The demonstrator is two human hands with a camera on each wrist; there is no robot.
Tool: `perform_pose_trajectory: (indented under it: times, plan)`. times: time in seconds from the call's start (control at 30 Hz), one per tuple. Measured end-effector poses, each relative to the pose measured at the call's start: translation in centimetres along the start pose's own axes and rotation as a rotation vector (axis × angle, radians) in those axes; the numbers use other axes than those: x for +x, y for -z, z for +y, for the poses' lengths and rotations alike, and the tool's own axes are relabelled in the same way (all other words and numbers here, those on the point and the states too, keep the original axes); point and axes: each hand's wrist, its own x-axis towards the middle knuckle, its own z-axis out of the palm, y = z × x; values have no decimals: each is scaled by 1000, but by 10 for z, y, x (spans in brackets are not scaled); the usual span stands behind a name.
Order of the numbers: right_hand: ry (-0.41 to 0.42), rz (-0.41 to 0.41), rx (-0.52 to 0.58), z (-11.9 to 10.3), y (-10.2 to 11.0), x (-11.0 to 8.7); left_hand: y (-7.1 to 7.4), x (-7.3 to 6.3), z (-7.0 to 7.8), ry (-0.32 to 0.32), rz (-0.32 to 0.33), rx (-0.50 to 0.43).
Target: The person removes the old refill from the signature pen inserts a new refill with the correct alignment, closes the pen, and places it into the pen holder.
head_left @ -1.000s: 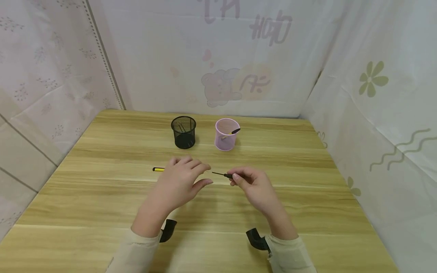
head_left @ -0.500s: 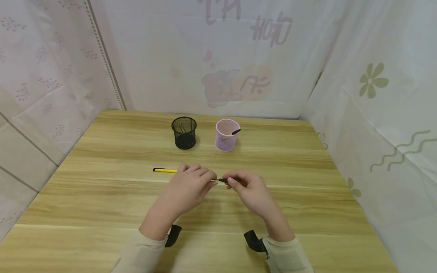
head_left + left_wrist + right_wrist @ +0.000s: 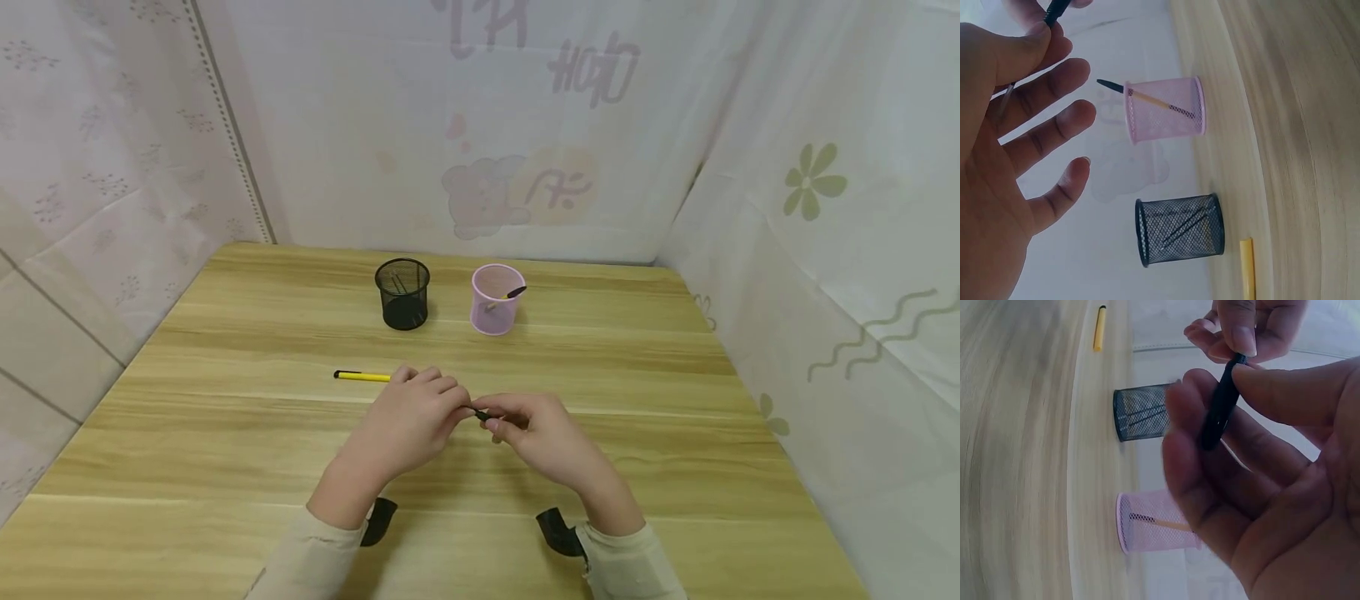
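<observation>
Between my two hands, in the head view, is a small screwdriver (image 3: 482,415) with a black handle and a thin shaft. My right hand (image 3: 543,433) pinches its handle between thumb and fingers. The left hand (image 3: 420,421) holds the shaft end between thumb and forefinger; in the left wrist view the thin metal shaft (image 3: 1005,100) passes behind the thumb, and the other fingers are spread. The right wrist view shows the handle (image 3: 1220,409) lying against the curled right fingers. A yellow pen (image 3: 362,377) with a black end lies on the table, partly behind the left hand.
A black mesh cup (image 3: 405,310) with thin dark sticks stands towards the back. To its right is a pink mesh cup (image 3: 492,321) holding a yellow and black pen (image 3: 514,292). Patterned curtains (image 3: 337,125) border the wooden table (image 3: 225,417).
The left hand has moved right and come down to pinch the screwdriver's shaft. My right hand has shifted a little left and nearer, tilting the screwdriver. More of the yellow pen shows.
</observation>
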Motion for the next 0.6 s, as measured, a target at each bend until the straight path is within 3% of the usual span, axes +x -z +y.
perform_pose_trajectory:
  times: [0.37,0.6]
  plan:
    - [30,-89,-12,-2,-1,-2,3,-3,-8,10,12,-38]
    - [36,-88,-24,1,0,-4,8,-7,-16,48,25,-62]
